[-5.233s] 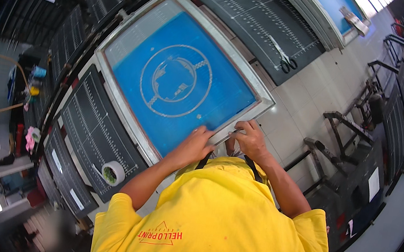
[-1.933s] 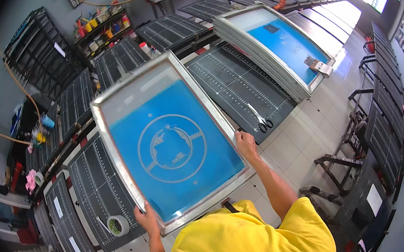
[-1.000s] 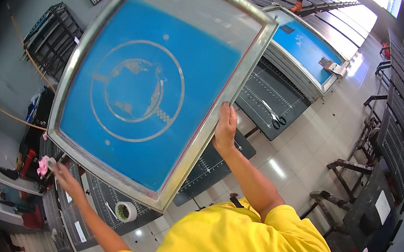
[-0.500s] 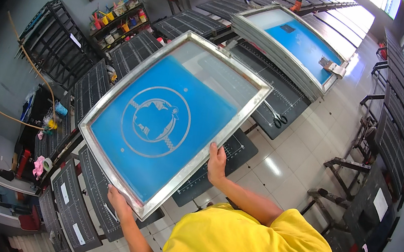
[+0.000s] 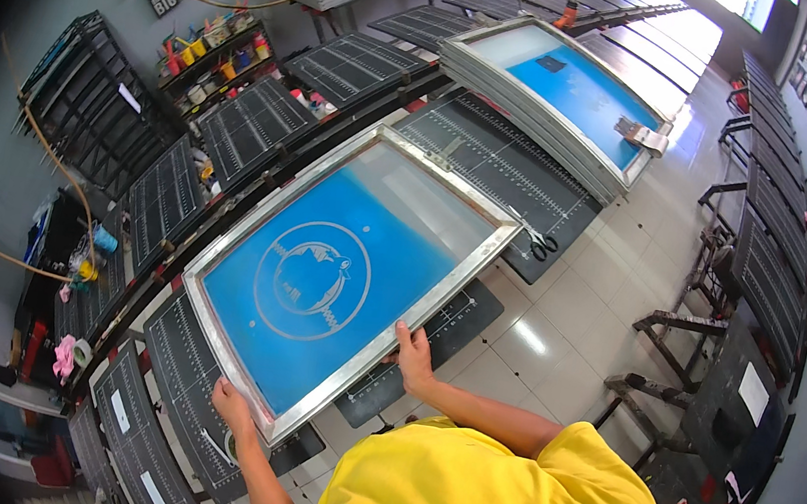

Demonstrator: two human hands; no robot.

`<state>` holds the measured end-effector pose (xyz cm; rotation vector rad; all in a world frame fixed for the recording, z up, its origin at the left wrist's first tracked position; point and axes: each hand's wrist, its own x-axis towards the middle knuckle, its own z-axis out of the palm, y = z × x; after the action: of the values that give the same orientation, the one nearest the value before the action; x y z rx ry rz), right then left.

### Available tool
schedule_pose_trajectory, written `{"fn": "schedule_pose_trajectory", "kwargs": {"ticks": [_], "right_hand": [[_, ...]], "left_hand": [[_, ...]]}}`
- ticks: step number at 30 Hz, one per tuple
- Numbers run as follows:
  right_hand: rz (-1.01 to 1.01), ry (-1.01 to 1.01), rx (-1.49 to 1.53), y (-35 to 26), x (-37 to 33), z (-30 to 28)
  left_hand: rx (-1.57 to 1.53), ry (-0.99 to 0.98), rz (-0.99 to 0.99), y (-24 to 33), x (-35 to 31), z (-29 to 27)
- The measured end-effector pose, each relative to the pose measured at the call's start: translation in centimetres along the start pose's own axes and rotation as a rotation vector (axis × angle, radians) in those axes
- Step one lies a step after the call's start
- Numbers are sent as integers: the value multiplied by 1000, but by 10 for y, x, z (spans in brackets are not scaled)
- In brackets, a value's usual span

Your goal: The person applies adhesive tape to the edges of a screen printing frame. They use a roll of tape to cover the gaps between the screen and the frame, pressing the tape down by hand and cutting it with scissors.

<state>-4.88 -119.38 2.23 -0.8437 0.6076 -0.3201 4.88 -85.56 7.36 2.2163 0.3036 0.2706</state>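
Both my hands hold a large screen printing frame point(image 5: 390, 281) with a silver metal rim and a blue-coated mesh. A round pale design with a bird figure and checkered bands shows in the blue, and the mesh at its far end is uncoated. Around the near left part of the rim closes my left hand point(image 5: 233, 405). My right hand point(image 5: 414, 354) grips the right rim, thumb on top and fingers partly hidden beneath. Under the frame lie black printing boards point(image 5: 191, 382) with white ruler marks; whether the frame touches them I cannot tell.
A stack of similar screens point(image 5: 543, 98) stands at the far right, a wide metal-bladed tool point(image 5: 642, 135) on its top. Scissors point(image 5: 538, 240) lie on a board's edge. Shelves of ink containers point(image 5: 211, 52) and a black rack point(image 5: 105, 100) line the left wall. Another board row point(image 5: 768, 236) runs along the right.
The screen frame has come down toward the boards and lies flatter, its far edge lower in the view. Both hands have moved with it, still gripping the rim.
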Motion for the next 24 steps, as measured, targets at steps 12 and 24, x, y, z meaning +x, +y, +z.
{"fn": "schedule_pose_trajectory", "kwargs": {"ticks": [12,24], "right_hand": [[17,50,-144,12,14,4],[135,-12,-317,-9,6,0]], "left_hand": [[-53,45,42,-25,14,20],[-95,-35,-2,-57,26,36]]}}
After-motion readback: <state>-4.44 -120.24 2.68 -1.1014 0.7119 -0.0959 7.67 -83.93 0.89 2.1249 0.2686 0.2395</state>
